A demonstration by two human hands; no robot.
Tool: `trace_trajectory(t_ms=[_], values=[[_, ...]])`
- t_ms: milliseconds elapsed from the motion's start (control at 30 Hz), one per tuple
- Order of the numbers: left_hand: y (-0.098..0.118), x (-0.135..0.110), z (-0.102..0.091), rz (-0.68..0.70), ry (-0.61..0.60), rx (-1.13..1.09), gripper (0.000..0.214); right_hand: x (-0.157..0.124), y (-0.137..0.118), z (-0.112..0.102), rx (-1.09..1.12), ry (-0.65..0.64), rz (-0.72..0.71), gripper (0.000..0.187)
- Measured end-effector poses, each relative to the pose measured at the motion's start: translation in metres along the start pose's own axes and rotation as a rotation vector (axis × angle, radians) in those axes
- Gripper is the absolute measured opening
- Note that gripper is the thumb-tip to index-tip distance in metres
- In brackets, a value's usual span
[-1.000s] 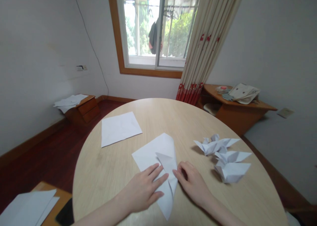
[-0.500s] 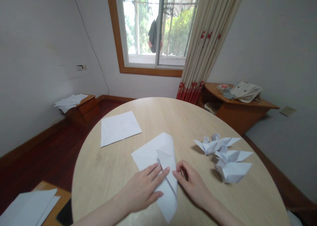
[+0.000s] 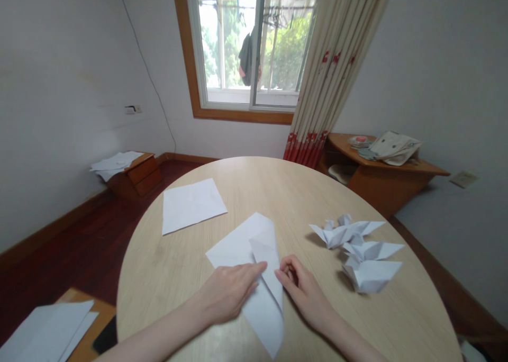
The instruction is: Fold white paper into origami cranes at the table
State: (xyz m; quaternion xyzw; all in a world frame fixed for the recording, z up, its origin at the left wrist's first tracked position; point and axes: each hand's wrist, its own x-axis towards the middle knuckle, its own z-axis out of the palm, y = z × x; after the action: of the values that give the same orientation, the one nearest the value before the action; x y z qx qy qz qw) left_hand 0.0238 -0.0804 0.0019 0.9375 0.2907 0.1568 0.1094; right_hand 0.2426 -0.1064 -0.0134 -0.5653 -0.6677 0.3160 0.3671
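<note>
Pressing a folded white paper sheet [image 3: 248,245] on a round wooden table [image 3: 166,277] with both hands.

Left hand [image 3: 228,290] lies flat on the sheet's lower left, fingers extended, no grip. Right hand [image 3: 304,293] is curled, fingertips [image 3: 278,275] at the sheet's right edge; can't tell if pinching. Sheet sits near the table's front edge, folded flap on top, lower point toward the person. Three origami birds [image 3: 369,274] are clustered just right of the right hand, not touching it. A flat loose paper sheet [image 3: 192,206] lies farther up the table, apart from the folded one.
</note>
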Motion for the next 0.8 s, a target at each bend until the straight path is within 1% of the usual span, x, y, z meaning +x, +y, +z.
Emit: trace_trajectory(t_ms=[67, 133, 233, 333, 400, 500, 567, 633, 700, 800], values=[[0.0, 0.003, 0.0, -0.115, -0.014, -0.052, 0.028, 0.0, 0.001, 0.001, 0.009, 0.004, 0.005, 0.023], [0.001, 0.007, 0.001, -0.229, 0.002, -0.096, 0.022, 0.001, 0.002, 0.001, 0.02, 0.013, 0.01, 0.023], [0.002, 0.014, 0.002, -0.366, 0.094, -0.219, 0.018, 0.002, 0.002, 0.002, 0.043, 0.028, 0.012, 0.024], [0.001, 0.023, 0.001, -0.459, 0.168, -0.398, 0.02, 0.002, 0.001, 0.002, 0.052, 0.027, 0.019, 0.025], [0.0, 0.03, 0.002, -0.483, 0.17, -0.493, 0.025, 0.002, 0.001, 0.002, 0.053, 0.027, 0.021, 0.025], [-0.004, 0.038, 0.005, -0.47, 0.158, -0.573, 0.031, 0.003, 0.003, 0.003, 0.041, 0.032, 0.014, 0.024], [-0.009, 0.042, 0.009, -0.459, 0.133, -0.669, 0.03, 0.003, 0.005, 0.004, 0.023, 0.034, 0.002, 0.024], [-0.013, 0.045, 0.012, -0.479, 0.1, -0.757, 0.026, 0.002, 0.007, 0.004, -0.009, 0.038, -0.02, 0.023], [-0.016, 0.047, 0.015, -0.514, 0.083, -0.812, 0.023, 0.001, 0.008, 0.003, -0.079, 0.063, -0.079, 0.021], [-0.018, 0.05, 0.016, -0.542, 0.103, -0.809, 0.022, -0.002, 0.004, -0.003, -0.229, 0.122, -0.281, 0.018]])
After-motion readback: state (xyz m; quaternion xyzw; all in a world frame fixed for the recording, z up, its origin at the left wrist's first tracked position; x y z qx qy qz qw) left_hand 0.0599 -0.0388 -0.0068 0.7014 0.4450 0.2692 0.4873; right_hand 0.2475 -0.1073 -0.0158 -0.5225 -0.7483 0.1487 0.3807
